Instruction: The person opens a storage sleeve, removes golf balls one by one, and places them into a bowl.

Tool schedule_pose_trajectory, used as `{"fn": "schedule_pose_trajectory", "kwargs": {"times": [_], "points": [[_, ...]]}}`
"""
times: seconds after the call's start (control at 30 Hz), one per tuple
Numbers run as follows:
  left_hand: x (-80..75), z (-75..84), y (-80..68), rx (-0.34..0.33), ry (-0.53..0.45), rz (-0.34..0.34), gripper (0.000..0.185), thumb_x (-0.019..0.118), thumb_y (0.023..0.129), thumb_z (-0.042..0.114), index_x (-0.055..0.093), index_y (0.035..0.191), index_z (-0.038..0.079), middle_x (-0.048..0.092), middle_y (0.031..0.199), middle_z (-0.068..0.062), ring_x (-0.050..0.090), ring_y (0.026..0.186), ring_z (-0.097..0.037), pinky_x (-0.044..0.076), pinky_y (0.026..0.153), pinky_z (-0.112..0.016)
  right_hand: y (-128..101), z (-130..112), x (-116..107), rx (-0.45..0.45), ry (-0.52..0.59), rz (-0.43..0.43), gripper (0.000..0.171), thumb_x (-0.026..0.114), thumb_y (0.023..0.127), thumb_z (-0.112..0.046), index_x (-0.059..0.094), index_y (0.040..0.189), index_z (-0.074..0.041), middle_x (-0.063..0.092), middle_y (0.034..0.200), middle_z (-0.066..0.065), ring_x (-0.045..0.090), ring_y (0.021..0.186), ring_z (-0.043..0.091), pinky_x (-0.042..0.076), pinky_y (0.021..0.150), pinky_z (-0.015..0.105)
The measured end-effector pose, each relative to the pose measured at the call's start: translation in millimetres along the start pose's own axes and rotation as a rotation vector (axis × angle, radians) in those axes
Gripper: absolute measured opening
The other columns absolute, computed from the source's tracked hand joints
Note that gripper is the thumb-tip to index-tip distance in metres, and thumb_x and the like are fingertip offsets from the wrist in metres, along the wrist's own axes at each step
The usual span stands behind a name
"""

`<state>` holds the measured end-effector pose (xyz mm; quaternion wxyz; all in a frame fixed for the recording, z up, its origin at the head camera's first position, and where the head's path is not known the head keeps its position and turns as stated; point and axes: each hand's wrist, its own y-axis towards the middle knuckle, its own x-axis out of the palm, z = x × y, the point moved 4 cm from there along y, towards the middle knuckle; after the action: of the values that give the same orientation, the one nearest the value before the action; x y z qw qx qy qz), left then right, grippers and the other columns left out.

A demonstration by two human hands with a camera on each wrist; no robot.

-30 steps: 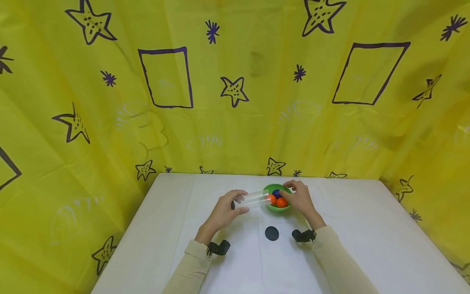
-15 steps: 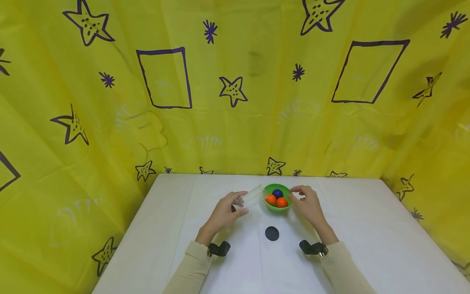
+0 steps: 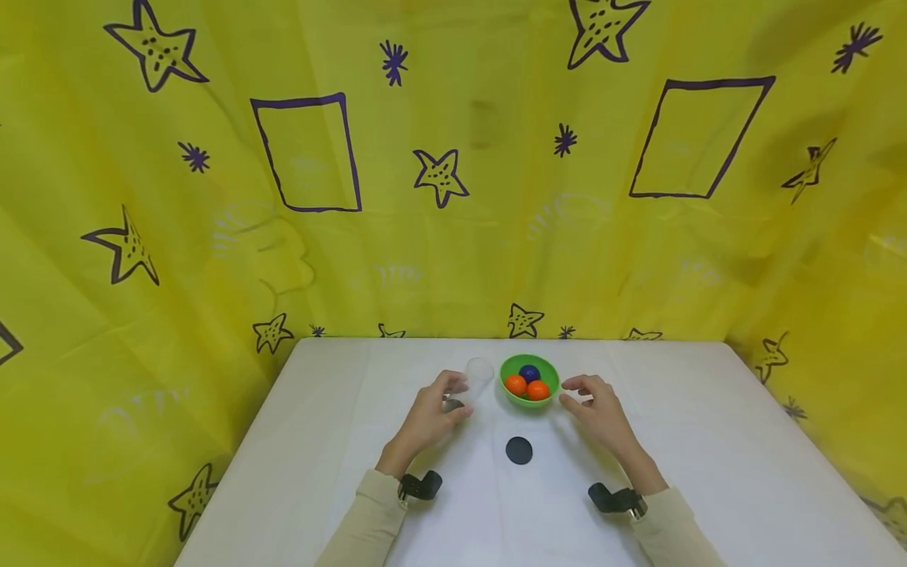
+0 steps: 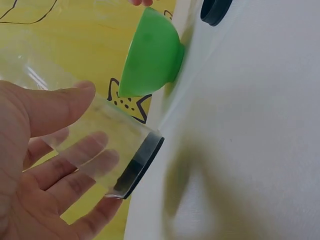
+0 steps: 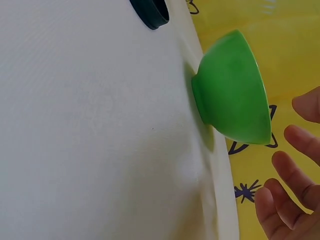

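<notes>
My left hand [image 3: 445, 398] grips a clear plastic jar [image 3: 476, 376], mouth up and dark base low by the table. In the left wrist view thumb and fingers [image 4: 82, 160] curl round the jar [image 4: 107, 135], whose black base touches the white table. Just right of it stands a green bowl [image 3: 530, 402] with two orange balls [image 3: 538, 390] and a blue ball [image 3: 528, 372]. My right hand [image 3: 584, 395] hovers beside the bowl's right side, fingers [image 5: 282, 197] relaxed and holding nothing. The bowl [image 5: 232, 92] stands apart from them.
A round black lid [image 3: 519, 450] lies on the white table [image 3: 708, 441] in front of the bowl, between my forearms; it shows too in both wrist views as the lid [image 4: 216, 7] and the lid [image 5: 150, 11]. A yellow patterned curtain [image 3: 453, 197] surrounds the table.
My left hand swung the jar from lying mouth-first at the bowl to mouth up, left of it. My right hand drew back from the bowl toward me.
</notes>
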<state>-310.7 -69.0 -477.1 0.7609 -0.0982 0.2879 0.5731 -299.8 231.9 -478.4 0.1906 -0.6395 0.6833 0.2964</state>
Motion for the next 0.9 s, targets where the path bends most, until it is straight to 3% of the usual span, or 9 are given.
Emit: {"fn": "schedule_pose_trajectory", "kwargs": {"times": [0.27, 0.6, 0.77, 0.9], "points": [[0.4, -7.2, -0.4, -0.050, -0.046, 0.026, 0.041, 0.076, 0.092, 0.013, 0.051, 0.125, 0.009, 0.067, 0.133, -0.017, 0.063, 0.123, -0.036, 0.051, 0.105, -0.050, -2.9, 10.0, 5.8, 0.034, 0.009, -0.053, 0.027, 0.066, 0.099, -0.018, 0.065, 0.120, -0.001, 0.061, 0.123, 0.018, 0.053, 0.116, 0.034, 0.050, 0.098, 0.046], [0.3, -15.3, -0.8, -0.080, -0.090, 0.055, 0.047, 0.077, 0.091, 0.009, 0.052, 0.130, 0.006, 0.065, 0.133, -0.021, 0.065, 0.120, -0.040, 0.054, 0.102, -0.050, -6.0, 10.4, 4.1, 0.022, -0.012, -0.067, 0.027, 0.067, 0.098, -0.018, 0.065, 0.119, -0.002, 0.062, 0.122, 0.017, 0.052, 0.116, 0.033, 0.049, 0.097, 0.047], [1.5, -18.7, 2.0, -0.065, -0.076, 0.044, 0.047, 0.076, 0.091, 0.006, 0.053, 0.132, 0.003, 0.066, 0.129, -0.023, 0.069, 0.112, -0.041, 0.059, 0.094, -0.048, -3.4, 11.3, 2.5, 0.006, -0.055, -0.064, 0.028, 0.066, 0.099, -0.020, 0.065, 0.121, -0.003, 0.061, 0.122, 0.018, 0.051, 0.116, 0.034, 0.049, 0.095, 0.047], [1.9, -20.9, 3.6, -0.100, -0.053, 0.012, 0.050, 0.077, 0.091, 0.011, 0.053, 0.135, 0.006, 0.064, 0.134, -0.023, 0.066, 0.118, -0.043, 0.057, 0.097, -0.051, 0.0, 11.3, -1.5, -0.023, -0.097, -0.042, 0.027, 0.066, 0.098, -0.019, 0.065, 0.121, -0.004, 0.061, 0.121, 0.018, 0.051, 0.114, 0.033, 0.049, 0.092, 0.045]]}}
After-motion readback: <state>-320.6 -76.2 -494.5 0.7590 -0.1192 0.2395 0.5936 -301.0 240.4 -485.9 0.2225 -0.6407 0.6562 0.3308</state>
